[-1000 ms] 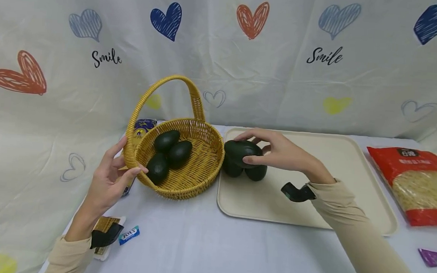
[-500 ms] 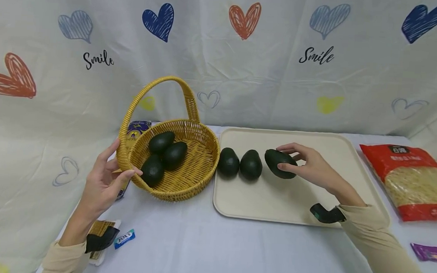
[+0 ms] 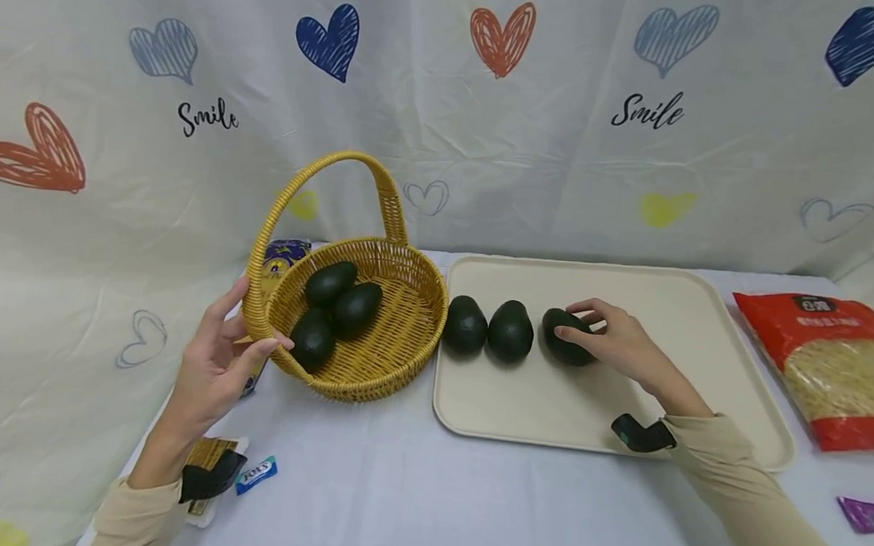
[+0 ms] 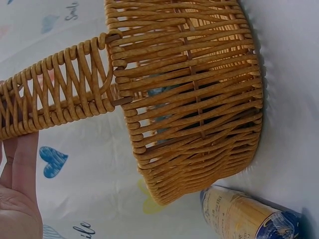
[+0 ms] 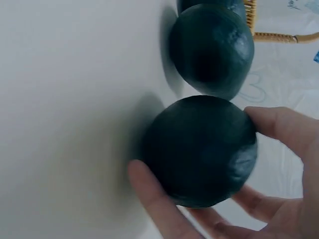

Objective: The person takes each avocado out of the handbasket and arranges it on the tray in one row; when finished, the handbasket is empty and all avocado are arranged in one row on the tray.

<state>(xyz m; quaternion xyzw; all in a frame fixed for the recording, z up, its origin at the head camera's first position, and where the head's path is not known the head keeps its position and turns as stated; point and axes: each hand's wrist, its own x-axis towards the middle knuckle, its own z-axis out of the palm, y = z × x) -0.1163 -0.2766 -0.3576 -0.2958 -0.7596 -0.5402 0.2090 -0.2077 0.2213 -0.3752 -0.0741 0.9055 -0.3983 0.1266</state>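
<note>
My left hand [image 3: 215, 360] grips the yellow wicker basket [image 3: 407, 317] at the left foot of its handle, thumb over the rim. Three dark green avocados [image 3: 355, 310] lie grouped in the basket's left half. In the head view my right hand [image 3: 619, 344] holds another avocado [image 3: 564, 338] low over the beige tray [image 3: 542, 405], and the right wrist view shows thumb and fingers around this avocado [image 5: 199, 149]. Two more avocados [image 3: 511, 332] stand side by side on the tray's left part, just left of the held one.
Right of the tray lies a red bag of pasta [image 3: 836, 373], with a purple wrapper [image 3: 871, 517] in front. A blue-and-yellow package [image 4: 249, 214] sits behind the basket's left side. Near my left wrist are a small blue packet [image 3: 256, 475] and a flat pack [image 3: 208, 459].
My right hand has carried its avocado rightward from over the other two and lowered it beside them. The left hand keeps its grip on the basket.
</note>
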